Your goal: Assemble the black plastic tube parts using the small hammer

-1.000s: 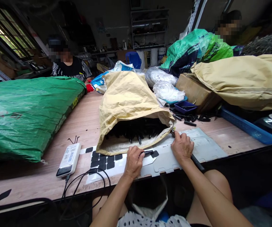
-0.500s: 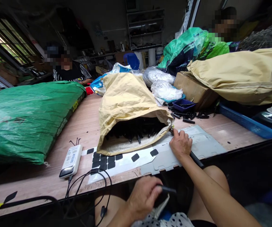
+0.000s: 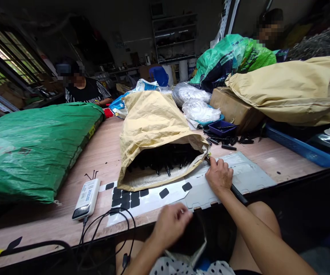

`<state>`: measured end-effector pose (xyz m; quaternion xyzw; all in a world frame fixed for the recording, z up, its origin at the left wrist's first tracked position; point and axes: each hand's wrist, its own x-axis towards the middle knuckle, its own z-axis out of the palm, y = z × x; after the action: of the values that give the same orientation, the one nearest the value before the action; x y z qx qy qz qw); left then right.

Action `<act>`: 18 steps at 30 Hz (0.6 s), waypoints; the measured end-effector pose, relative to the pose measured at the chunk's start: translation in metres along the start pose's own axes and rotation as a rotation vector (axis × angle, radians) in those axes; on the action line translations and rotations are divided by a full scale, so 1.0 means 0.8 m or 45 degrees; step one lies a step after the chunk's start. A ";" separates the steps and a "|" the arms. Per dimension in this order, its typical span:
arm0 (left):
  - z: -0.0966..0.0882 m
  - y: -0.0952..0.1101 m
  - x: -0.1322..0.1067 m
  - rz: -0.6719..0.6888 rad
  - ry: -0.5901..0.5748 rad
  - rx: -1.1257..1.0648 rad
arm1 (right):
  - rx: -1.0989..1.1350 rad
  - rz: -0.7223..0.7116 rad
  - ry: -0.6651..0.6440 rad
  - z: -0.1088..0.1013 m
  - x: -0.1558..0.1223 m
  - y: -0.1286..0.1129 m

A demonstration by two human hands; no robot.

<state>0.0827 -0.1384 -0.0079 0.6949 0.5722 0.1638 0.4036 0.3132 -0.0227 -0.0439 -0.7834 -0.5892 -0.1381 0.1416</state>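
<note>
My right hand point(image 3: 219, 173) is closed round a black rod point(image 3: 238, 194) on a grey sheet point(image 3: 248, 168), beside the mouth of a tan sack. The rod runs back past my wrist to the table edge; its front end is mostly hidden by my fingers. The tan sack point(image 3: 153, 114) lies with its mouth towards me, black tubular pieces point(image 3: 167, 168) inside it. My left hand point(image 3: 172, 223), slightly blurred, is over my lap near the table edge. Its fingers are loosely curled, thumb apart, with nothing visible in them. Below it, an open bag point(image 3: 201, 254) sits between my knees.
A green sack point(image 3: 33, 149) fills the left side. Near it are a white power bank point(image 3: 87, 198) with cables and a sheet of black stickers point(image 3: 126, 198). Loose black pieces point(image 3: 228, 147), a purple tray point(image 3: 222, 128) and a blue basket point(image 3: 296, 147) lie right. Two people sit beyond.
My left hand has risen and moved slightly left. The black piece it held is gone from its fingers. My right hand has stayed on the rod.
</note>
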 end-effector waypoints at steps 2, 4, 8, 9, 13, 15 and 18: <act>-0.040 0.007 0.039 -0.097 0.432 0.009 | -0.001 -0.004 0.006 0.000 0.000 0.000; -0.074 0.001 0.080 -0.182 0.785 0.129 | 0.001 -0.009 0.009 -0.001 0.000 0.000; -0.110 -0.023 0.134 -0.458 0.903 0.323 | 0.010 -0.002 0.002 -0.004 0.000 -0.001; -0.113 -0.028 0.138 -0.495 0.876 0.328 | 0.012 0.001 0.002 -0.004 0.001 -0.002; -0.108 -0.042 0.117 -0.423 0.865 0.248 | 0.013 0.015 -0.003 -0.005 0.001 -0.003; -0.096 -0.045 0.093 -0.334 0.878 0.181 | 0.010 0.019 -0.008 -0.005 0.001 -0.004; -0.071 -0.047 0.062 -0.070 0.770 0.118 | 0.008 0.014 -0.005 -0.004 0.001 -0.003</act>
<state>0.0330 -0.0708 -0.0126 0.6166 0.6917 0.3260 0.1873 0.3108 -0.0227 -0.0404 -0.7865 -0.5855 -0.1340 0.1438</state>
